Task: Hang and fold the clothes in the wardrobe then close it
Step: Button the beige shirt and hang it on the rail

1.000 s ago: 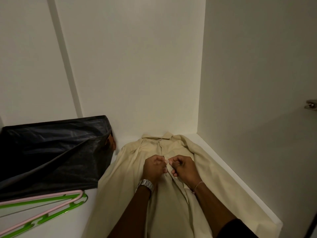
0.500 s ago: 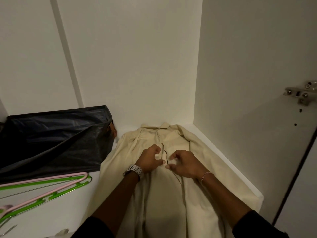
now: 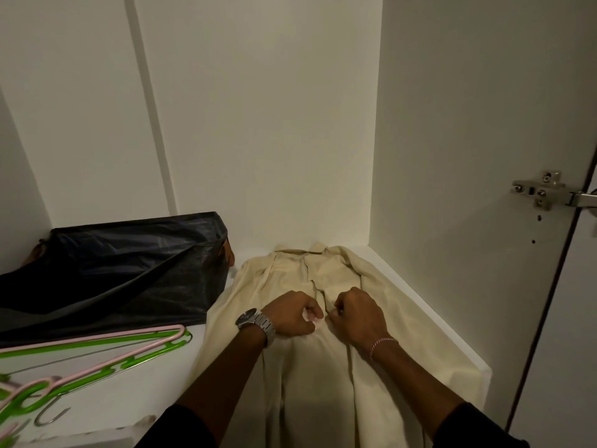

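On the white wardrobe shelf (image 3: pixel 106 412), seen from the head camera, a cream shirt (image 3: pixel 290 376) lies spread flat with its collar toward the back wall and its lower part hanging over the shelf's front edge. Both hands rest on the shirt's chest, just beside each other over the front opening. The left hand (image 3: pixel 292 313), with a metal watch (image 3: pixel 255 322) on its wrist, has its fingers (image 3: pixel 311 313) curled under and pinching the cloth at the front seam. The right hand (image 3: pixel 358 313), wearing a thin bracelet (image 3: pixel 382 342), is curled the same way, its fingertips tucked down into the fabric on the other side of the seam. Left of the shirt, a black plastic bag (image 3: pixel 122 266) sits against the back wall, nearly touching the shirt's shoulder. Nearer the front, pink and green hangers (image 3: pixel 97 350) lie stacked flat on the shelf. At the right, a metal hinge (image 3: pixel 546 190) joins the side panel to the open door (image 3: pixel 568 318).
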